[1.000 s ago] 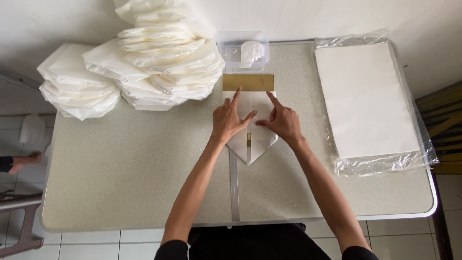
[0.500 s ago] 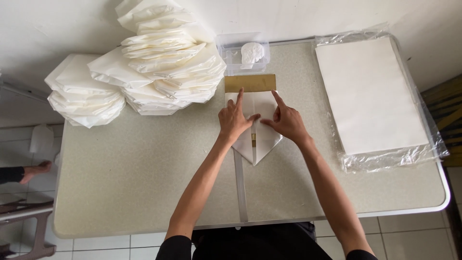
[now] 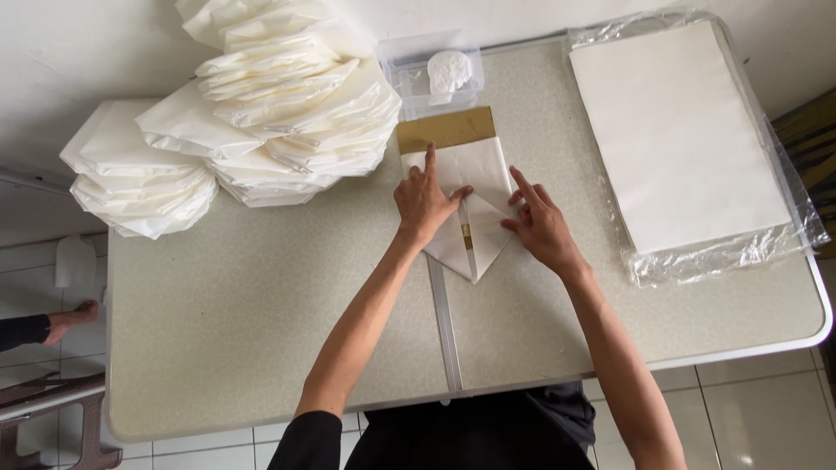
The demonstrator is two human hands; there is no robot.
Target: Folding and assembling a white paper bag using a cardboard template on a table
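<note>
folded white paper [image 3: 470,204], gold-edged, lower end a point, lying mid-table | left hand [image 3: 424,202] flat on it, forefinger stretched out, gripping nothing | right hand [image 3: 538,222] fingers spread, pressing right flap, gripping nothing | folded stacks [image 3: 287,96] far-left | clear box [image 3: 431,74] behind | wrapped sheets [image 3: 679,130] right | table [image 3: 261,331]
</note>
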